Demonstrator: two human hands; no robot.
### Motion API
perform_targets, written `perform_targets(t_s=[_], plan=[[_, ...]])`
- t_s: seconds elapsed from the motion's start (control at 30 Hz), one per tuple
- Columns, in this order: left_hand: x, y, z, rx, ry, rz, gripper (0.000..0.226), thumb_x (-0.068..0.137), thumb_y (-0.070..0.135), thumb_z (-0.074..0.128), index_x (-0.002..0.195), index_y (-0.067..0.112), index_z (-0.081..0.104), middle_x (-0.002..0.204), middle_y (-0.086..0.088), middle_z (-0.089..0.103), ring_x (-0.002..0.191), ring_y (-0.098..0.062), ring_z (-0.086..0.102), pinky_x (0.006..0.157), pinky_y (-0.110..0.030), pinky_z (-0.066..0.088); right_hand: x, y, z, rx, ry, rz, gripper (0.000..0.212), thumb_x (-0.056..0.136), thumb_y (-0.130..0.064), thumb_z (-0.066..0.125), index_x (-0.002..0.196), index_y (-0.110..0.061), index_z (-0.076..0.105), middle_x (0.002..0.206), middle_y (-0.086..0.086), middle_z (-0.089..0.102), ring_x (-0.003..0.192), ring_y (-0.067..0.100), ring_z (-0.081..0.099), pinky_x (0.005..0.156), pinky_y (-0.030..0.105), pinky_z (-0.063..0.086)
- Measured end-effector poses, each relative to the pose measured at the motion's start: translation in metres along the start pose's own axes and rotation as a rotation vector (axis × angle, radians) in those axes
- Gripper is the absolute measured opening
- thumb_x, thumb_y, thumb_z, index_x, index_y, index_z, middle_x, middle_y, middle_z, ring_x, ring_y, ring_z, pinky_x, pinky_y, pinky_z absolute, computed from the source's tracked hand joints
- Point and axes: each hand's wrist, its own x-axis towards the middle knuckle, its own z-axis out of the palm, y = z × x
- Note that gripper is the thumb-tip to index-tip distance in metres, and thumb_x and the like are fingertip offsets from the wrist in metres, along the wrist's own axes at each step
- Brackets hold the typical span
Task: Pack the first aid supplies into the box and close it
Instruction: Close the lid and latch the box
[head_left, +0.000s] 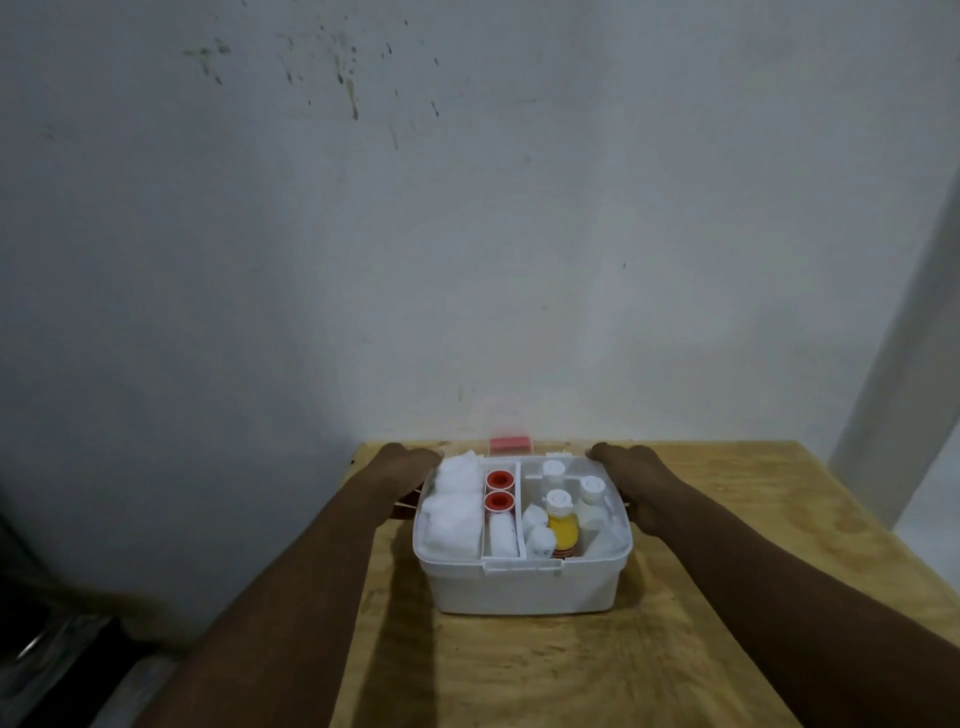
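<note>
A white first aid box (524, 584) stands open on the wooden table (691, 613). Its left compartment holds white cotton wool (451, 512). The narrow middle one holds two red-topped tape rolls (500, 491) and a white bandage roll (503, 535). On the right are a yellow bottle (562, 530) and several white-capped bottles (590, 493). The clear lid, with a red latch (510, 443), hangs blurred behind the box. My left hand (410, 462) grips the lid's left end and my right hand (626, 465) grips its right end.
A stained white wall rises right behind the table. The table's left edge drops off just left of the box, with dark clutter (57, 639) on the floor below. A pale wall corner (893, 395) stands at the right.
</note>
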Motion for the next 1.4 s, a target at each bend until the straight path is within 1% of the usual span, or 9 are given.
perform_targets(t_s=[0.17,0.3,0.5,0.67,0.73,0.9,1.13,1.27,1.4], plan=[[-0.003,0.0,0.011,-0.051,-0.041,0.024,0.031,0.094,0.032,0.061,0.099,0.002,0.066,0.095,-0.016,0.07,0.079,-0.027,0.066,0.065,-0.032,0.054,-0.004,0.002,-0.01,0.017,0.069,-0.017,0.011,0.081,-0.013,0.06,0.075,-0.004,0.058,0.066,0.013,0.055,0.057,0.026,0.049,0.052,0.028,0.038],[-0.007,0.006,0.021,-0.124,-0.103,0.005,0.048,0.093,0.052,0.057,0.113,0.009,0.064,0.109,-0.013,0.071,0.096,-0.031,0.069,0.09,-0.042,0.056,-0.007,0.003,-0.022,0.023,0.114,-0.083,0.011,0.079,-0.005,0.057,0.068,-0.004,0.056,0.071,0.015,0.053,0.063,0.026,0.047,0.058,0.035,0.038],[0.032,0.009,0.038,-0.242,-0.154,0.029,0.102,0.051,0.079,0.062,0.128,0.013,0.061,0.13,-0.013,0.064,0.118,-0.036,0.061,0.106,-0.055,0.046,-0.007,-0.003,-0.033,0.103,0.108,-0.076,0.014,0.083,-0.011,0.057,0.087,-0.001,0.066,0.095,0.016,0.07,0.089,0.032,0.066,0.071,0.038,0.053],[-0.014,0.035,0.035,-0.275,-0.152,0.064,0.071,0.091,0.067,0.049,0.133,0.01,0.056,0.129,-0.012,0.064,0.121,-0.034,0.058,0.111,-0.05,0.042,-0.009,-0.01,-0.037,0.106,0.092,-0.102,0.012,0.088,-0.015,0.058,0.092,-0.006,0.066,0.102,0.016,0.068,0.094,0.029,0.065,0.075,0.038,0.056],[-0.016,0.038,0.035,-0.287,-0.134,0.073,0.061,0.097,0.062,0.044,0.133,0.014,0.055,0.127,-0.013,0.066,0.12,-0.034,0.058,0.111,-0.05,0.042,-0.01,-0.012,-0.038,0.113,0.097,-0.108,0.012,0.088,-0.016,0.057,0.093,-0.008,0.065,0.105,0.015,0.067,0.098,0.029,0.065,0.08,0.04,0.056],[-0.012,0.035,0.029,-0.306,-0.095,0.106,0.061,0.098,0.065,0.034,0.127,0.02,0.061,0.125,-0.012,0.069,0.12,-0.035,0.058,0.114,-0.054,0.038,-0.016,-0.016,-0.041,0.125,0.113,-0.117,0.016,0.088,-0.02,0.056,0.097,-0.013,0.066,0.107,0.009,0.068,0.099,0.027,0.063,0.09,0.046,0.054],[-0.02,0.033,0.02,-0.303,-0.092,0.137,0.07,0.097,0.07,0.022,0.122,0.019,0.063,0.129,-0.013,0.065,0.122,-0.036,0.057,0.115,-0.056,0.036,-0.033,-0.02,-0.047,0.135,0.112,-0.152,0.027,0.093,-0.027,0.05,0.107,-0.013,0.067,0.103,0.007,0.068,0.09,0.023,0.06,0.07,0.034,0.049],[-0.026,0.028,0.014,-0.294,-0.094,0.141,0.068,0.097,0.071,0.021,0.112,0.021,0.065,0.125,-0.011,0.065,0.121,-0.036,0.058,0.114,-0.055,0.038,-0.043,-0.019,-0.048,0.105,0.122,-0.175,0.035,0.099,-0.036,0.041,0.105,-0.014,0.068,0.101,0.006,0.067,0.09,0.023,0.059,0.073,0.036,0.049],[-0.028,0.019,0.008,-0.288,-0.09,0.144,0.067,0.096,0.071,0.025,0.109,0.02,0.067,0.122,-0.009,0.067,0.117,-0.034,0.059,0.111,-0.054,0.04,-0.054,-0.015,-0.051,0.087,0.108,-0.185,0.028,0.096,-0.036,0.051,0.099,-0.015,0.068,0.1,0.004,0.067,0.093,0.024,0.06,0.077,0.038,0.05]])
